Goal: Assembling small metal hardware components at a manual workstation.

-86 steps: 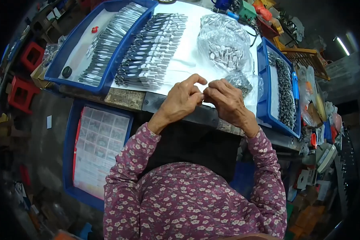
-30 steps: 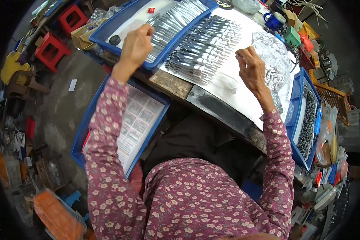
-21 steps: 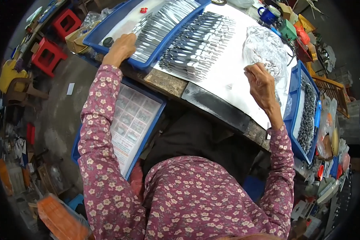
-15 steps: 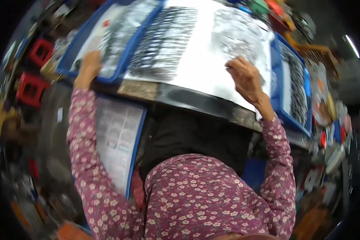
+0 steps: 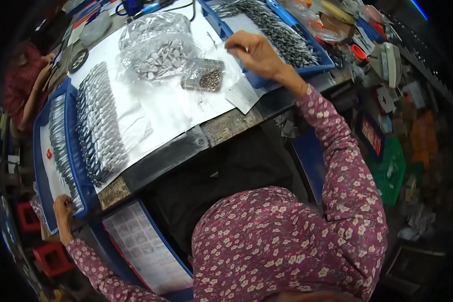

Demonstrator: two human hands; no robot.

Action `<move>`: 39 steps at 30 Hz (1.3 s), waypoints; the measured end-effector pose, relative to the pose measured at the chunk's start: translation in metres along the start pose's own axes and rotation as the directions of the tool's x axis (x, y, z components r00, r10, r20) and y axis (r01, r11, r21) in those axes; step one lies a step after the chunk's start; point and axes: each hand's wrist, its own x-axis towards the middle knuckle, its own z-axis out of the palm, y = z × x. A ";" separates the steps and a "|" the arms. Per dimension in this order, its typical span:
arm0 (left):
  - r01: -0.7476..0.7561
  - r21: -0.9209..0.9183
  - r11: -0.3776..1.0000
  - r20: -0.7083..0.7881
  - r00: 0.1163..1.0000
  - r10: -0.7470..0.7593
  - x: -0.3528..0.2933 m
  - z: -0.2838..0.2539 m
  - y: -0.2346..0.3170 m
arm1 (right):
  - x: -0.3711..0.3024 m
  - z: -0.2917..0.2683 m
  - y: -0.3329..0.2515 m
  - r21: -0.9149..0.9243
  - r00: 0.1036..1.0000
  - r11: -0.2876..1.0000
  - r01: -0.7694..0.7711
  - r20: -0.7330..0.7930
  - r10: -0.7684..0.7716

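Small-parts assembly workshop, worn-edged tabletop point(image 5: 231, 127) under white paper point(image 5: 161, 108), blue tray point(image 5: 76, 146) of slender parts at its left edge, second blue tray point(image 5: 216, 21) at the right edge, bag point(image 5: 158, 53) of loose pieces between, red plastic stools point(image 5: 62, 264)

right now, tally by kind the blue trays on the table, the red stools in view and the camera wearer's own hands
Blue trays on the table: 2 (left tray, right tray)
Red stools: 2 (upper stool, lower stool)
Wearer's hands: 2 (left hand, right hand)
Total: 6
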 end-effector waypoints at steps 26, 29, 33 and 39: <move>0.281 -0.522 0.805 -0.372 0.775 -0.511 0.030 -0.073 0.176 | -0.007 0.015 0.105 -0.385 0.780 0.840 -0.381 0.354 0.516; 0.234 -0.575 0.784 -0.340 0.803 -0.489 0.042 -0.065 0.211 | -0.016 0.009 0.127 -0.353 0.728 0.811 -0.466 0.368 0.578; 0.137 -0.708 0.693 -0.293 0.836 -0.465 0.045 -0.056 0.256 | -0.008 0.012 0.120 -0.281 0.752 0.840 -0.464 0.376 0.541; -0.029 -0.940 0.340 -0.171 0.903 -0.394 0.054 -0.022 0.285 | -0.007 -0.010 0.101 0.085 0.659 0.671 -0.737 0.313 0.684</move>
